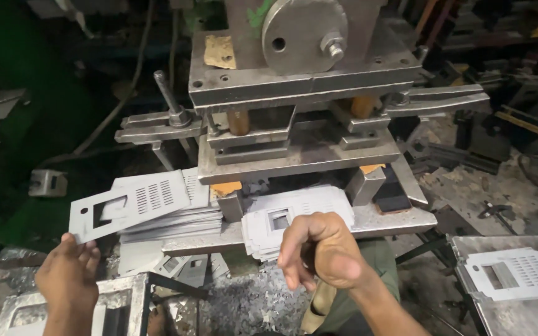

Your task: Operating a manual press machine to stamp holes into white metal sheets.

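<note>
A punched sheet-metal plate point(129, 208), grey, with a rectangular window and rows of slots, is pinched at its near corner by the left hand point(66, 277). It is held flat and raised, left of the press die point(297, 140), above a stack of like plates point(172, 218) piled against the die's left side, where they lie within easy reach. The right hand point(325, 249) is curled just in front of the die, over a second stack of punched plates point(294, 221) resting on the press bed point(393, 219). Its fingers are drawn together, but whether a plate edge is gripped cannot be told, the knuckles hiding it. Another slotted plate point(515, 274) lies on a tray well to the right of the die.
</note>
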